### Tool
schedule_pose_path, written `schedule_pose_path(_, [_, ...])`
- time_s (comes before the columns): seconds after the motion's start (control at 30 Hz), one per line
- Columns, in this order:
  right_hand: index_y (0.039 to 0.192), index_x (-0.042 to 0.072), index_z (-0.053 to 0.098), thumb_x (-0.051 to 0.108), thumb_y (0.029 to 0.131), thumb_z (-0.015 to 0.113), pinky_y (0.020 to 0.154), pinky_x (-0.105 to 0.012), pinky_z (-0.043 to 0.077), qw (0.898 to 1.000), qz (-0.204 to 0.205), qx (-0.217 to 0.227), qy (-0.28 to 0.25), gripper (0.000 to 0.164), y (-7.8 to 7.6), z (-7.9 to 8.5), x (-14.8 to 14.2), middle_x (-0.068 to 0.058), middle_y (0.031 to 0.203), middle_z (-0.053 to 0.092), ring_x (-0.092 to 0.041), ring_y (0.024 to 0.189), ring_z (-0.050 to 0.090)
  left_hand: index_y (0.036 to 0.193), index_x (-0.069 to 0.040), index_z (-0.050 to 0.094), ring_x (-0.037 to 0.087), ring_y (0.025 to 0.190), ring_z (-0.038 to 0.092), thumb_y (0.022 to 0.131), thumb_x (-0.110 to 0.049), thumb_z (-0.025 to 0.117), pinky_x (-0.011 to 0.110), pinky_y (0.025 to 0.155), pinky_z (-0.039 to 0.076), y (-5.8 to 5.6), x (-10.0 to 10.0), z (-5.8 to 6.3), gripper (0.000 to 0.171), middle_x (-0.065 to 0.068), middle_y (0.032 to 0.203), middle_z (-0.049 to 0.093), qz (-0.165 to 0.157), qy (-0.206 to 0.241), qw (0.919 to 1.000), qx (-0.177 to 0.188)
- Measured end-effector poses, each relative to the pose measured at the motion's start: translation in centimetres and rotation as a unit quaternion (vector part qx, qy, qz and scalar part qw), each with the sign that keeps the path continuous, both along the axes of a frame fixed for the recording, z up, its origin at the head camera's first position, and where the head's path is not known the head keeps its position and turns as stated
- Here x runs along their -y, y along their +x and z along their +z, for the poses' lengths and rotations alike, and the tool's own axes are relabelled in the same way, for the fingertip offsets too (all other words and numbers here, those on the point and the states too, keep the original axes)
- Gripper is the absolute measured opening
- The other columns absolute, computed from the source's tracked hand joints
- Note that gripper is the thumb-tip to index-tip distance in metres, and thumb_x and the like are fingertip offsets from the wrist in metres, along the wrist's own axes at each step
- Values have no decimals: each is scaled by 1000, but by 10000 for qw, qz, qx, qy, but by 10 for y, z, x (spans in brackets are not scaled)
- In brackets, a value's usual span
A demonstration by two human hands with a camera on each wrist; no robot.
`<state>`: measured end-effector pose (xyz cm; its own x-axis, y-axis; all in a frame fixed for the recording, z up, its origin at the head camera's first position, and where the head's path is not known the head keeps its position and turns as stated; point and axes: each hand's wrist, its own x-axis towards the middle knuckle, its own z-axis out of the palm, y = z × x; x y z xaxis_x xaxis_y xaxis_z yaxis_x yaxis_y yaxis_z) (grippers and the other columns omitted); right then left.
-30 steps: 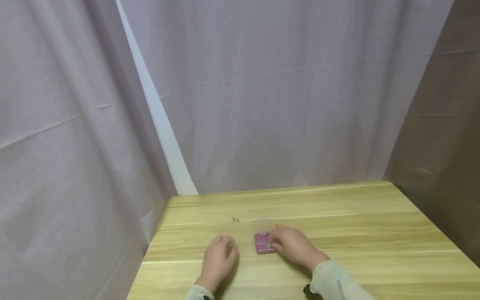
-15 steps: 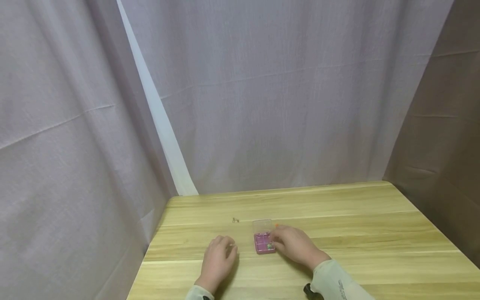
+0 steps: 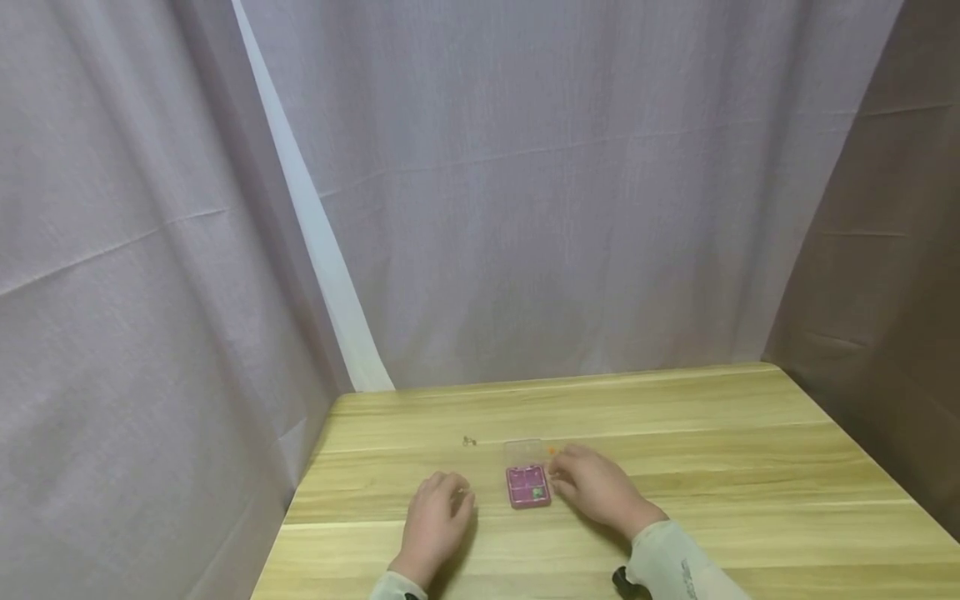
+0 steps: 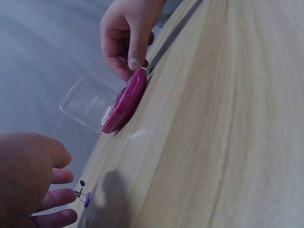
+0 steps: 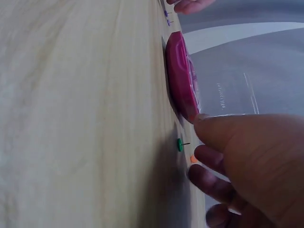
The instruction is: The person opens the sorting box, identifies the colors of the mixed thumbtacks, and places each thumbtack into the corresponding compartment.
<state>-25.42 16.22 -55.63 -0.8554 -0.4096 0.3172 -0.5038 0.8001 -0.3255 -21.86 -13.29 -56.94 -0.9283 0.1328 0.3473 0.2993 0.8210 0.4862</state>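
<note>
A small pink box (image 3: 529, 503) with several compartments stands on the table, its clear lid (image 3: 522, 451) raised at the back. Green thumbtacks (image 3: 537, 492) lie in its front right compartment. My right hand (image 3: 596, 487) is at the box's right side, fingers loosely bent and holding nothing; the thumb tip is right at the rim in the right wrist view. Below that hand a green thumbtack (image 5: 180, 145) lies point up on the table, with an orange thumbtack (image 5: 193, 158) behind it. To the left of the box, my left hand (image 3: 435, 521) stays relaxed and holds nothing.
Beyond the left hand lie a few more thumbtacks (image 3: 469, 442), among them a purple thumbtack (image 4: 87, 200) and dark ones. The wooden table (image 3: 720, 433) meets grey curtains (image 3: 570, 208) at its back and sides.
My right hand has drawn back slightly to the right from over the box, so the green thumbtacks in the front right compartment show more. The left hand has stayed in place.
</note>
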Motion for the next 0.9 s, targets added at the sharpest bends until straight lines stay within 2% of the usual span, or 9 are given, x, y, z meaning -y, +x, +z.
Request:
schedule_pose_path(0.17, [106, 17, 71, 34, 85, 73, 85, -42, 56, 9998, 16, 220, -33, 27, -1, -4, -1, 6, 97, 65, -10, 89, 58, 106, -19, 68, 14, 93, 53, 91, -34, 65, 48, 87, 50, 1, 1, -1, 22, -1, 100, 66, -20, 35, 10000, 54])
schedule_pose_path(0.4, [97, 19, 72, 29, 84, 75, 79, -39, 56, 9989, 29, 422, -185, 17, 0, -6, -1, 9, 89, 62, -8, 81, 57, 105, -19, 68, 13, 92, 53, 90, -33, 66, 47, 85, 50, 1, 1, -2, 20, -2, 99, 65, -3, 38, 10000, 36])
schedule_pose_path(0.6, [86, 23, 70, 25, 83, 76, 74, -36, 56, 9992, 124, 338, -155, 6, 1, -7, -1, 12, 82, 60, -4, 76, 54, 104, -19, 69, 12, 90, 53, 90, -35, 65, 45, 83, 50, 0, 2, -3, 21, -3, 97, 66, 3, 18, 10000, -44])
schedule_pose_path(0.9, [78, 25, 68, 19, 82, 76, 74, -39, 56, 9989, 221, 351, -238, 10, 0, -7, -3, 14, 77, 62, -4, 74, 54, 104, -20, 68, 12, 90, 52, 90, -35, 65, 45, 84, 50, -2, 2, -4, 21, -5, 97, 65, 17, -2, 10000, -7])
